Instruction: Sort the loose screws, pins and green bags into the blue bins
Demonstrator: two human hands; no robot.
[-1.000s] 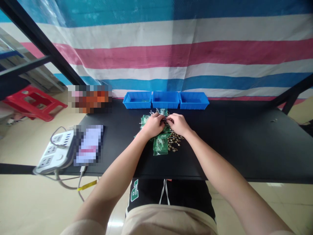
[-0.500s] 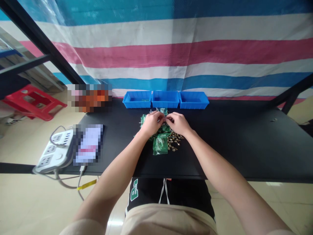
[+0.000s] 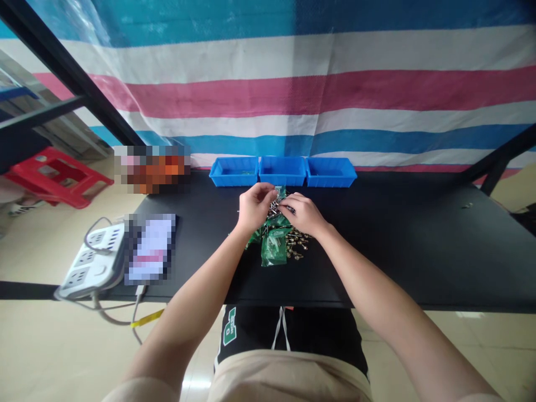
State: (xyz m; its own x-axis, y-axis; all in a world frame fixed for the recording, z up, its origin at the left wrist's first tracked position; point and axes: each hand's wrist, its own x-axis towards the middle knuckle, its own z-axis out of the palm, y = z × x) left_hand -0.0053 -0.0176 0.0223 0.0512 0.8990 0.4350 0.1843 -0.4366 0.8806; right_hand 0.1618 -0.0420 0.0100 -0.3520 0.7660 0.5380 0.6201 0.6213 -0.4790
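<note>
Both hands work close together just above the middle of the table, curled inward over a small heap of silver metal pins (image 3: 275, 207). The left hand (image 3: 253, 207) is raised a little, its fingers bunched and bent toward the heap. The right hand (image 3: 303, 214) lies lower, with its fingers reaching over the pins and touching them. Neither hand is spread open, but the view does not show whether either one is gripping a pin.

Directly below the hands, a green plastic bag (image 3: 273, 251) lies on the black table (image 3: 389, 257), with more green packaging (image 3: 276, 221) bunched against it and partly under the left wrist. Loose brass-coloured fittings (image 3: 298, 241) are scattered just beside the bag, below the right hand. Beyond the fingertips, three blue plastic bins (image 3: 282, 171) stand side by side along the table's far edge.

Well to the left of the hands, a white power strip (image 3: 92, 259) sits at the table's corner beside a pixelated flat object (image 3: 151, 248). Another pixelated object (image 3: 151, 170) is at the far left corner. A red plastic stool (image 3: 56, 177) stands on the floor beyond the table, and a striped tarpaulin (image 3: 293, 95) hangs behind it.
</note>
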